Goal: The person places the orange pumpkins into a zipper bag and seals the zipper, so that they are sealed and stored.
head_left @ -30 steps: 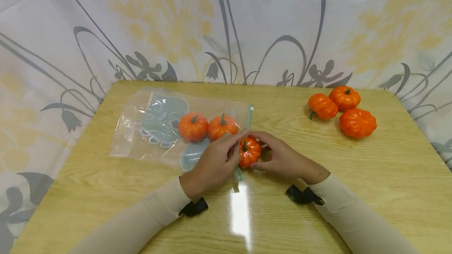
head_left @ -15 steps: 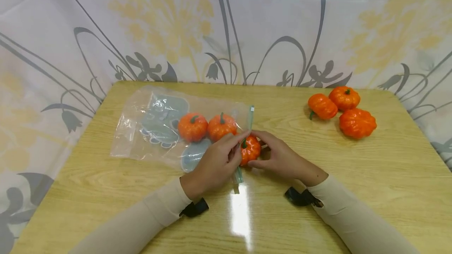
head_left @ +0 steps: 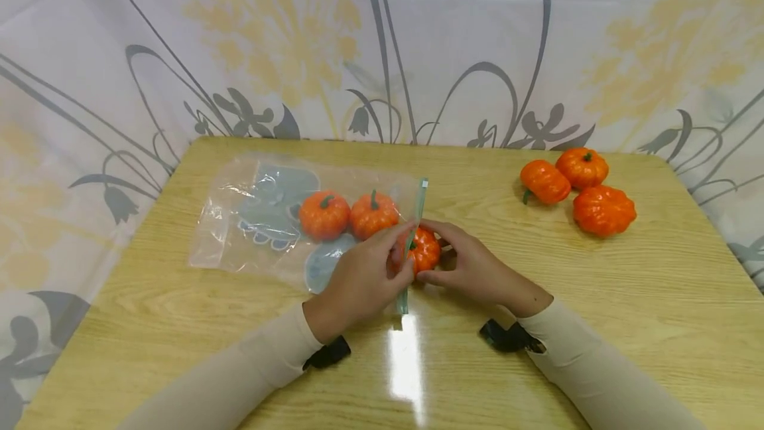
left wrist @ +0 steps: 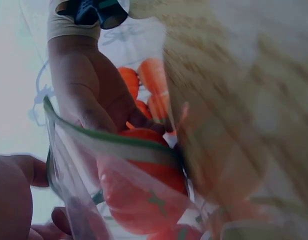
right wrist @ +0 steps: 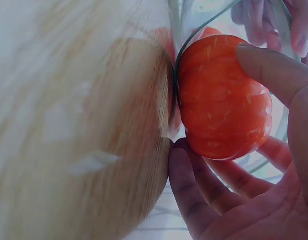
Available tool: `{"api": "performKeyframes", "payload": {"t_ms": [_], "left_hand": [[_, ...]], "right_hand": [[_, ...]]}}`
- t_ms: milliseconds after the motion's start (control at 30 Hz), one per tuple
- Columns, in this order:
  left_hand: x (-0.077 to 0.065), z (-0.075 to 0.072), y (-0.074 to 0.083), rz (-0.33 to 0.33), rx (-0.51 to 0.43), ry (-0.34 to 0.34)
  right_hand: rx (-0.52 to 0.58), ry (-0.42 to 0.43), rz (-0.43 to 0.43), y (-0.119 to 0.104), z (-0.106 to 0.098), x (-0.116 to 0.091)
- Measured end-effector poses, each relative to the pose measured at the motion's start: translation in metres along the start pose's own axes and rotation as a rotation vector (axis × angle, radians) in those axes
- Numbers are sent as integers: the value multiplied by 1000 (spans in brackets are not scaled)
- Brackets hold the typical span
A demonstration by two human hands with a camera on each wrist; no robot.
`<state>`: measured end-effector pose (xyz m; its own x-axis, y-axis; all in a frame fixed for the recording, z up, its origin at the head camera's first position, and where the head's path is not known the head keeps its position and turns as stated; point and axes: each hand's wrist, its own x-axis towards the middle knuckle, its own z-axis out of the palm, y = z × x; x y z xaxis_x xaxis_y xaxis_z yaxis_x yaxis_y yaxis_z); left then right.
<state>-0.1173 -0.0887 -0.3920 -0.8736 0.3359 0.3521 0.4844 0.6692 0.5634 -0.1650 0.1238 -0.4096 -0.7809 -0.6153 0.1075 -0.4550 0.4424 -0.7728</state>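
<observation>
A clear zip bag (head_left: pixel 209 237) with a pale blue-grey printed figure lies flat, its green-edged mouth (head_left: pixel 422 198) to the right. Two orange toy pumpkins (head_left: pixel 324 215) with green stems sit inside. My left hand (head_left: pixel 361 271) pinches the bag's mouth and holds it up. My right hand (head_left: pixel 474 261) grips another toy pumpkin (head_left: pixel 426 251), thumb on one side and fingers curled round the other. In the left wrist view this pumpkin (left wrist: pixel 139 195) shows partly through the plastic, past the green rim. The right wrist view shows the pumpkin (right wrist: pixel 221 100) at the opening, with the rim around its far side.
At the back right of the wooden table (head_left: pixel 507 377) stand three more orange pumpkins (head_left: pixel 604 210), close together. A flower-patterned cloth (head_left: pixel 418 38) hangs behind the table. Black straps with wrist cameras (head_left: pixel 507 336) hang below both sleeves.
My right hand has pushed the pumpkin slightly left into the bag's mouth. The green rim, held by my left hand, now crosses over the pumpkin's left part. The other pumpkins stay put.
</observation>
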Motion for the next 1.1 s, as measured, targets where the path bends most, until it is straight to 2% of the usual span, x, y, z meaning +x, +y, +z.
{"api": "performKeyframes", "payload": {"t_ms": [100, 200, 467, 633, 733, 900, 967, 1100], "left_hand": [[-3, -1, 2, -36, 78, -4], [-8, -1, 3, -50, 105, -3], [-11, 0, 0, 0, 90, 34], [-10, 0, 2, -15, 81, 25], [-11, 0, 3, 4, 141, 13], [-13, -1, 6, 66, 320, 9], [-13, -1, 8, 56, 351, -14], [-15, -1, 10, 8, 343, -66]], "right_hand": [[20, -1, 11, 1, 1, -1], [23, -2, 18, 1, 2, -1], [-9, 25, 17, 3, 3, -1], [-10, 30, 27, 4, 3, -2], [12, 22, 50, 3, 3, -2], [49, 25, 63, 1, 2, 0], [62, 20, 60, 1, 2, 1], [78, 8, 48, 1, 1, 2]]}}
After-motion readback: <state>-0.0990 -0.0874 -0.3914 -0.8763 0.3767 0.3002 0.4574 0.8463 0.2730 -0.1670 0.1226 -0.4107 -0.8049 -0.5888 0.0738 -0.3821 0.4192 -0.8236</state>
